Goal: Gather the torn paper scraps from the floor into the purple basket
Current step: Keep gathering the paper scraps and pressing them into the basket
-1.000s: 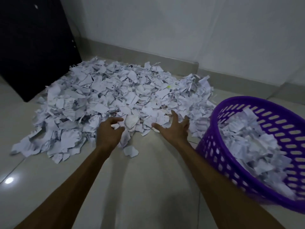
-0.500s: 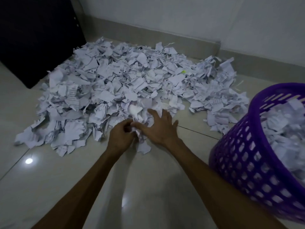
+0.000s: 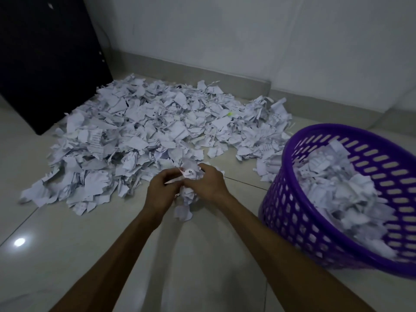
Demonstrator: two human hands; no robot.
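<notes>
A wide heap of torn white paper scraps (image 3: pixel 144 136) covers the tiled floor ahead. My left hand (image 3: pixel 161 191) and my right hand (image 3: pixel 210 184) press together at the heap's near edge, both closed around a bunch of scraps (image 3: pixel 188 193) that sticks out above and below the fingers. One loose scrap (image 3: pixel 183 212) hangs or lies just under the bunch. The purple basket (image 3: pixel 290 199) stands to the right, tilted toward me, partly filled with scraps (image 3: pixel 337 190).
A dark panel or cabinet (image 3: pixel 47 59) stands at the back left, touching the heap. A white wall with a grey skirting (image 3: pixel 202 72) runs behind. Bare glossy tiles (image 3: pixel 90 239) lie between me and the heap.
Both hands went from spread open over the heap's edge to closed together around a bunch of scraps. The view shifted, bringing more of the basket into sight.
</notes>
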